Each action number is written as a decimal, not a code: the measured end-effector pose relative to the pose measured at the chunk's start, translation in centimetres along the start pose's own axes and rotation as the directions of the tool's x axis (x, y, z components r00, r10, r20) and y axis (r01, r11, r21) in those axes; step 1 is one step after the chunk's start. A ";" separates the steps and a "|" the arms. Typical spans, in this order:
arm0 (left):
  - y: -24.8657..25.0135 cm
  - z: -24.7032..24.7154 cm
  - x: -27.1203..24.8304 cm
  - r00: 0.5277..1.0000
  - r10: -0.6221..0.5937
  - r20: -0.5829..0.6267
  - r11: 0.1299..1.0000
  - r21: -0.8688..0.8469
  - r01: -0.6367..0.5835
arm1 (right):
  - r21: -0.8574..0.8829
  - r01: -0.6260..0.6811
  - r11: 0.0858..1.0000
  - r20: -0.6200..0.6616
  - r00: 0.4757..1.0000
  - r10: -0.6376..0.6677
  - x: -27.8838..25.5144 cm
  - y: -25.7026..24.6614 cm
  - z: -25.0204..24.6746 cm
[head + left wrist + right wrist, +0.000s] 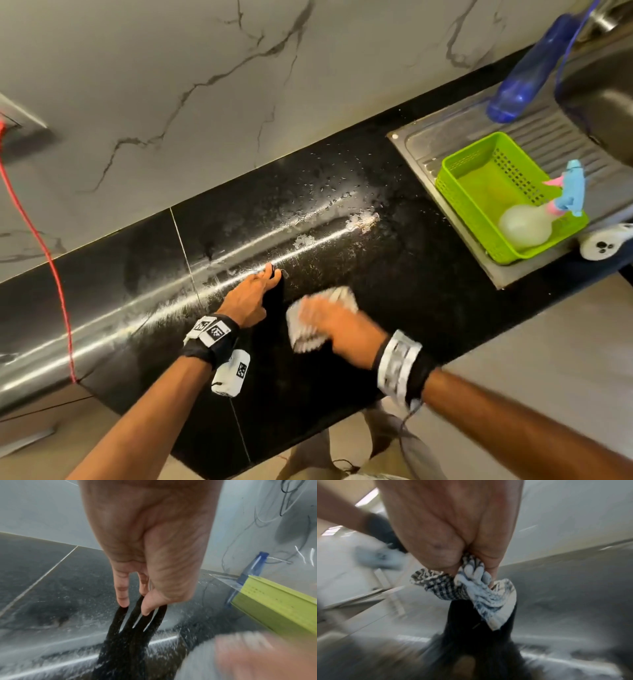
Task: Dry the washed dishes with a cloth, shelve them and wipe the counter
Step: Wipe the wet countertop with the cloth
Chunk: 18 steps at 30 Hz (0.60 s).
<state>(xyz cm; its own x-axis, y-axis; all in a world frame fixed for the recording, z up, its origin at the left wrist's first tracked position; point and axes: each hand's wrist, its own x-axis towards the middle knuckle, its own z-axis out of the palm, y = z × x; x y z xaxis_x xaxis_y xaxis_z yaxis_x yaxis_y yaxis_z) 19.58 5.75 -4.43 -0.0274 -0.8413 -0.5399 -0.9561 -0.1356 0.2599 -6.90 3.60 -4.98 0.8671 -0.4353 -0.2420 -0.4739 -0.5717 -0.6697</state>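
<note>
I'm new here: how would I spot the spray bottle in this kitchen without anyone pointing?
Find the steel drainboard at the right end of the black counter. A lime-green basket sits on it, and the spray bottle lies inside. Unlike the tall blue bottle behind the basket, it has a pale round body and a pink-and-blue trigger head.

Landmark: green basket (459,202), which we see on the steel drainboard (534,137). Inside it, at its near right corner, lies a spray bottle (525,226) with a pink and blue head resting over the rim. Behind the basket, toward the wall, we see a blue bottle (527,82), leaning. Just right of the basket's near corner is a white object (603,241) we can't identify. Far left of the basket, a red cord (51,260) hangs down the marble wall (171,68).
</note>
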 end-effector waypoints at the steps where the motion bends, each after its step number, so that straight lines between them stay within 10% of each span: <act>1: -0.1 -0.3 0.0 1.000 -0.020 -0.002 0.998 -0.053 0.020 | -0.012 0.108 0.994 0.086 0.991 -0.106 -0.5 -1.6 3.0; 5: -1.2 -1.0 0.5 0.982 -0.081 -0.171 0.987 -0.148 0.056 | -0.028 0.288 0.957 0.196 0.941 -0.277 1.6 -0.6 5.4; 9: -3.0 -0.2 1.5 0.960 -0.138 -0.244 0.988 -0.109 0.114 | -0.008 -0.012 1.000 -0.139 0.990 0.011 6.6 5.6 -3.8; 12: -3.4 0.0 1.8 0.971 -0.145 -0.192 0.989 -0.043 0.140 | 0.058 -0.321 0.945 -0.321 0.890 0.322 7.7 14.3 -11.4; 18: -4.4 -0.1 1.9 0.983 -0.125 -0.137 0.989 0.056 0.133 | 0.046 -0.354 0.934 -0.426 0.839 0.339 6.6 17.0 -12.5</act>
<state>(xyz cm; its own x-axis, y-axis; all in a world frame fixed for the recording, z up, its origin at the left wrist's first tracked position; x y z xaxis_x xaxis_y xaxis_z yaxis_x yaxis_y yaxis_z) 23.74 4.69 -6.48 0.1322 -0.8816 -0.4532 -0.9661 -0.2170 0.1402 -11.12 -17.75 -9.19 0.5017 -0.8551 -0.1306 -0.7424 -0.3481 -0.5725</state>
